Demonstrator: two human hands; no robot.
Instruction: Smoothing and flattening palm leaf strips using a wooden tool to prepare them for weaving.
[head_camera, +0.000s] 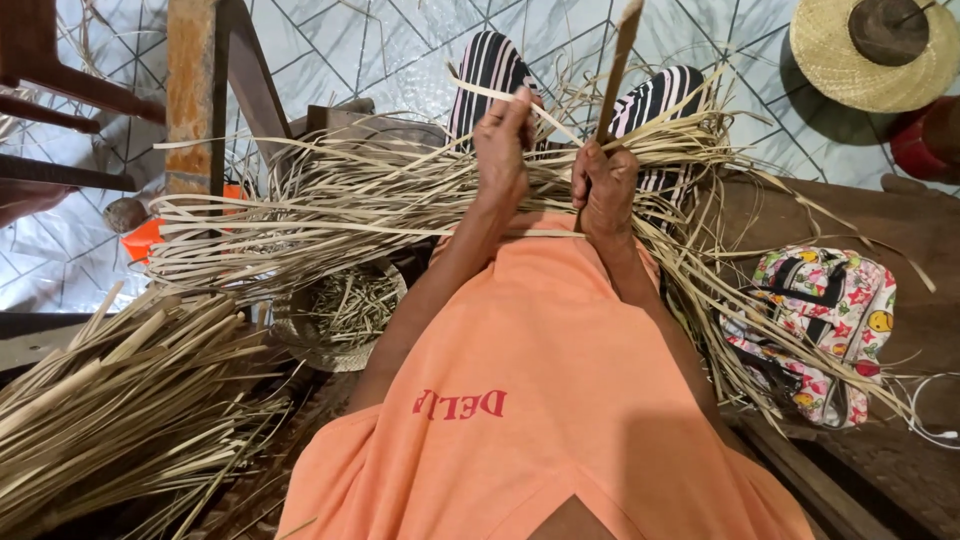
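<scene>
Top centre of the frame, my right hand (605, 185) gripped the stick (620, 60), fingers wrapped tight, its length running up and away; my left hand (503, 150) just beside it pinched a straw strip (555, 120) slanting across toward the stick, left nearer

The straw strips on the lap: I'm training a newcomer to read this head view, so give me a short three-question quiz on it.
1. True or false: the left hand pinches a pale straw strip.
2. What does the right hand grip? A) a flat upright stick B) a woven hat C) a floral bag
3. Where does the floral bag lie relative to the person?

Key:
1. True.
2. A.
3. To the person's right, beside the loose straw pile.
</scene>
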